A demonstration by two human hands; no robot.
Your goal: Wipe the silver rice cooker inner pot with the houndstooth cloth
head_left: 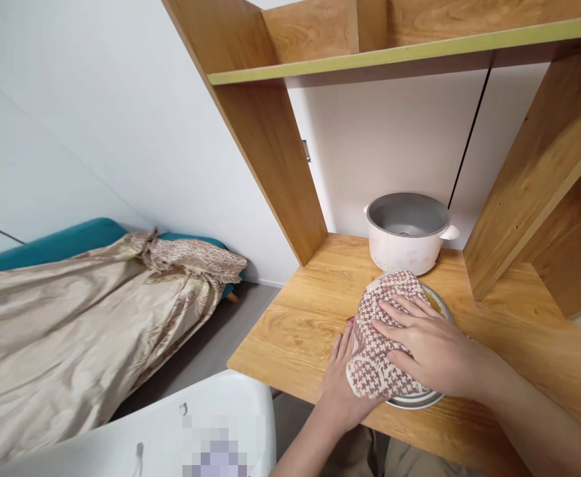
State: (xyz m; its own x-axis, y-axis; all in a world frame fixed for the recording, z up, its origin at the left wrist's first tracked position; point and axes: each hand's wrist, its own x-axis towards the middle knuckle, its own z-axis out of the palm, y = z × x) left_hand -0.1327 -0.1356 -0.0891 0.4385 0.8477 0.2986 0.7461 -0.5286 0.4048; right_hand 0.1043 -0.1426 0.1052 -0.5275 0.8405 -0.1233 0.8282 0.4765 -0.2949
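A brown-and-cream houndstooth cloth (377, 348) is draped over a round, shallow metal-rimmed dish or lid (416, 401) on the wooden desk. My right hand (422, 338) lies on top of the cloth, fingers spread and open. At the left side of the cloth is my left hand (342, 381), its visible fingers stretched out along the edge. The cloth covers part of that hand, and its thumb is hidden. A tiny red bit (350, 319) shows near the left fingertips. Most of the dish is covered, so I cannot tell what is in it.
Behind the dish stands a white pot (402, 255) with a grey inside and side handles. A wooden shelf (409, 63) spans above the desk (280, 324). To the left are a white tub-like surface (240, 397) and a cloth-covered teal couch (96, 232).
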